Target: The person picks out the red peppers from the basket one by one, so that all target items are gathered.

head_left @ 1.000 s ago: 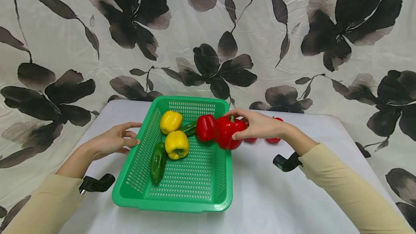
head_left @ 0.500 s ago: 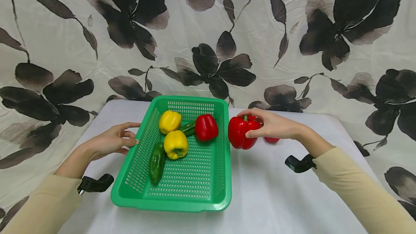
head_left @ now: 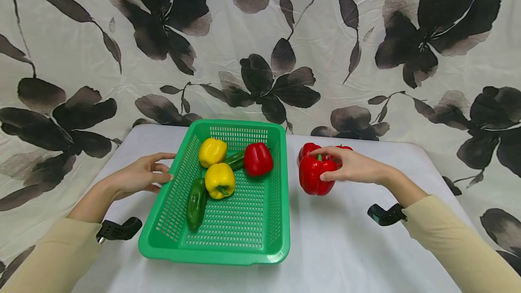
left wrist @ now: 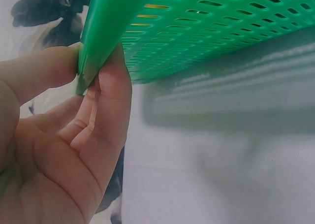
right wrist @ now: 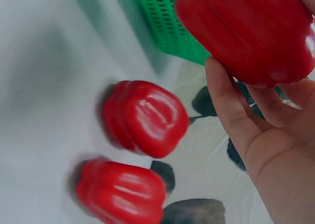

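My right hand [head_left: 358, 165] grips a red bell pepper [head_left: 314, 176] above the table, just right of the basket; fingers and thumb wrap its sides in the right wrist view. Two more red bell peppers lie on the table behind it: one [right wrist: 145, 118] nearer the basket, the other [right wrist: 123, 190] farther out. With thumb and fingers, my left hand [head_left: 138, 176] pinches the left rim of the green perforated basket [left wrist: 101, 34]. Inside the basket are a yellow bell pepper [head_left: 213, 152] at the back, another yellow one [head_left: 220, 181] in front, and a red bell pepper [head_left: 258, 159] at the right.
A dark green cucumber-like vegetable [head_left: 197, 204] lies along the basket's left side, and a second green one [head_left: 235, 161] is partly hidden between the peppers. A white cloth covers the table [head_left: 350, 248]. Behind it hangs a floral curtain [head_left: 228, 26].
My right hand has carried the red bell pepper from over the basket's right rim out to the right and slightly toward me. The left hand stays on the rim.
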Available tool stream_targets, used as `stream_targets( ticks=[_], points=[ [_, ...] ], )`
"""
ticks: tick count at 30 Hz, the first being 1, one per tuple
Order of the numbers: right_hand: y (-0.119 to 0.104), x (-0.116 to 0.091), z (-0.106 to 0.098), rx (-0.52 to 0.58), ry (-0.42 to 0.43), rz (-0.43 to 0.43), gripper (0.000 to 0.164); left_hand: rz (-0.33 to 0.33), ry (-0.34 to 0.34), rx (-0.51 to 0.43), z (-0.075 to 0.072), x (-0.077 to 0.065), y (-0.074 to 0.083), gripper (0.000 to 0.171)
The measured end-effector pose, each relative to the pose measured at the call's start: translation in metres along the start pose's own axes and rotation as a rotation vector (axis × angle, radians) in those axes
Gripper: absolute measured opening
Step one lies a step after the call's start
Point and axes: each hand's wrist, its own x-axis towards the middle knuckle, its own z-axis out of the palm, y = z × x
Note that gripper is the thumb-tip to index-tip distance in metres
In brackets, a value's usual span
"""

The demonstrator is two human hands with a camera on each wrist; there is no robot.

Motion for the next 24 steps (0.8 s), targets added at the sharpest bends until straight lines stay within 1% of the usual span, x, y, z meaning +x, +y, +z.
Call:
stream_targets(
  ticks=[4,13,19,24],
  points=[
    [0.007,-0.002,0.004,0.014,-0.004,0.024,0.067,0.0,0.0,-0.001,0.0,0.0,0.001,0.076],
    [0.023,-0.005,0.013,0.023,-0.004,0.067,0.073,0.0,0.001,-0.016,0.001,-0.001,0.001,0.076],
    [0.036,-0.003,0.021,0.035,0.0,0.063,0.069,0.002,0.003,-0.008,0.001,0.0,0.0,0.076],
    [0.046,0.001,0.027,0.048,-0.001,0.062,0.069,0.001,0.005,-0.011,0.001,-0.001,0.001,0.076]
  ],
)
